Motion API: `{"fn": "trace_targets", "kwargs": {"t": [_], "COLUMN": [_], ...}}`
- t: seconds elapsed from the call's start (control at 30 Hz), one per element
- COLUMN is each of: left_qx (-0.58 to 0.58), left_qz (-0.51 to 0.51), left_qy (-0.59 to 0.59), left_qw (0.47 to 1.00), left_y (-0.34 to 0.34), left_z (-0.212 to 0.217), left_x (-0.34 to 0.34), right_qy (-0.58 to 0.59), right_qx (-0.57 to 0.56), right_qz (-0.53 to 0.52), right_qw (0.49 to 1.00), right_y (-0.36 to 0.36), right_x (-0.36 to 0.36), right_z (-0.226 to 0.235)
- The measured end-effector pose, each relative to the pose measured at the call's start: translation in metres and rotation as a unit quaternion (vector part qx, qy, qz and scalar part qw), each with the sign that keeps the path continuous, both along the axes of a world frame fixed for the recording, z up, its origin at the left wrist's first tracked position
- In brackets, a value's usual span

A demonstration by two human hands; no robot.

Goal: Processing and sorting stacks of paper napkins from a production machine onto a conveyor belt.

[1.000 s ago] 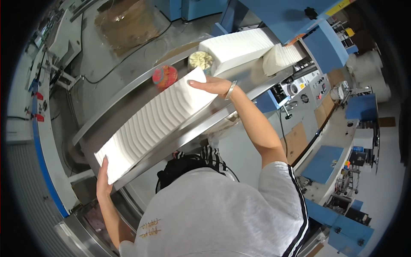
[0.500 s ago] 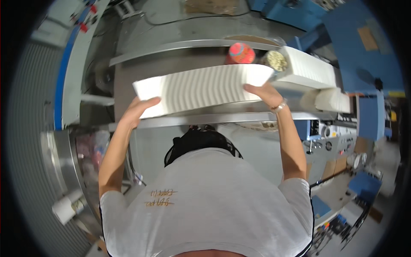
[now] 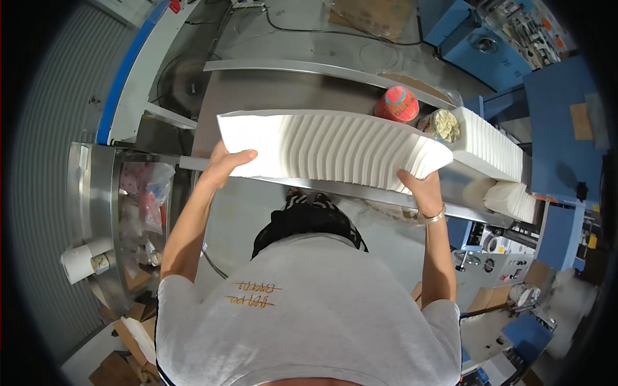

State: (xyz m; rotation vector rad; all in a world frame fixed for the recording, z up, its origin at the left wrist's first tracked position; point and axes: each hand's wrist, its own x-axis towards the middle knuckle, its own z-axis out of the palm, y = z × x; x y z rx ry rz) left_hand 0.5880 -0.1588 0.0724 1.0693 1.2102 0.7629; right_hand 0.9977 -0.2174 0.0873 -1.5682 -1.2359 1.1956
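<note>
A long, slightly bowed stack of thin white pieces (image 3: 335, 145), packed one against another like paper or foam, spans the space in front of me above a metal table (image 3: 257, 93). My left hand (image 3: 226, 166) grips its left end, with the thumb lying on the near face and the other fingers hidden behind. At the right end my right hand (image 3: 423, 192) is closed on it the same way, a bracelet on the wrist. Ridges run across most of the stack; its left part looks smooth and bright. I cannot tell the exact kind of piece.
Beyond the stack stand a red-pink round container (image 3: 397, 104) and a jar-like container with pale yellow contents (image 3: 440, 125). To the right lie another white stack (image 3: 490, 145) and a shorter one (image 3: 512, 199). A metal bin with plastic bags (image 3: 145, 199) stands left.
The view has turned and shifted, so the table now slopes down to the right. The stack's right end sits lower than before. Both hands keep hold of it.
</note>
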Motion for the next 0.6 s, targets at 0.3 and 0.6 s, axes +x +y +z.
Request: {"fn": "trace_targets", "kwargs": {"t": [0.3, 0.6], "left_qx": [0.119, 0.16], "left_qz": [0.132, 0.331], "left_qy": [-0.08, -0.056], "left_qw": [0.981, 0.928], "left_y": [-0.04, -0.151], "left_z": [0.033, 0.038], "left_x": [-0.092, -0.268], "right_qy": [-0.199, -0.192], "right_qx": [0.107, 0.281], "right_qz": [0.075, 0.264], "right_qw": [0.971, 0.903], "right_y": [0.042, 0.101], "right_x": [-0.083, -0.306], "right_z": [0.072, 0.07]}}
